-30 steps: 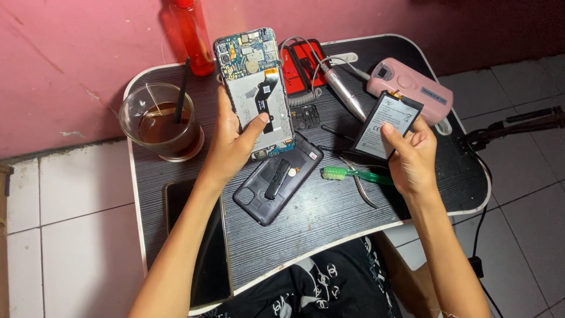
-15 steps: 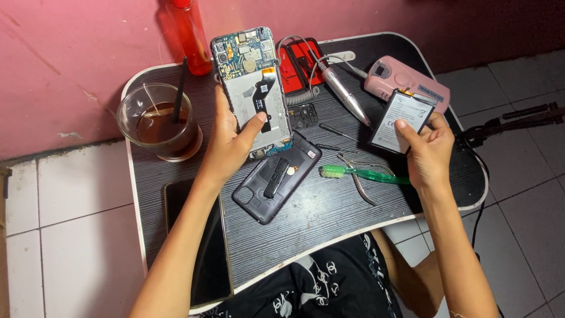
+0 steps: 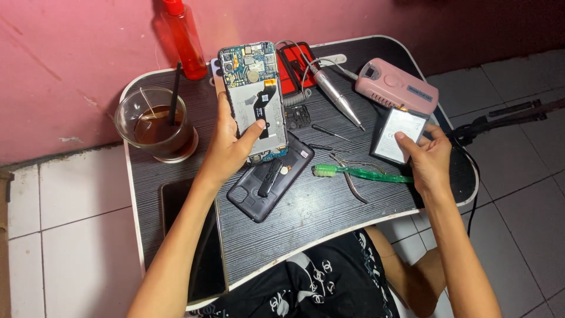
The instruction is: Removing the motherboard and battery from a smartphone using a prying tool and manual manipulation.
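Note:
My left hand (image 3: 226, 150) holds an opened phone (image 3: 254, 97) upright, its circuit board and empty battery bay facing me, thumb across the lower part. My right hand (image 3: 429, 159) grips a flat phone battery (image 3: 397, 134) low over the right side of the small black table (image 3: 329, 206), beside a pink rotary tool box (image 3: 395, 85). The phone's black back cover (image 3: 271, 184) lies inside-up on the table under the phone.
A green toothbrush (image 3: 360, 174) and tweezers (image 3: 350, 179) lie between my hands. A pen-shaped handpiece (image 3: 335, 99), a red tool case (image 3: 296, 65), a red bottle (image 3: 185, 41) and a glass of dark drink (image 3: 158, 126) stand at the back. Another dark phone (image 3: 176, 203) lies front left.
My right hand has carried the battery rightward and down toward the table's right edge. The left hand still holds the opened phone in about the same place.

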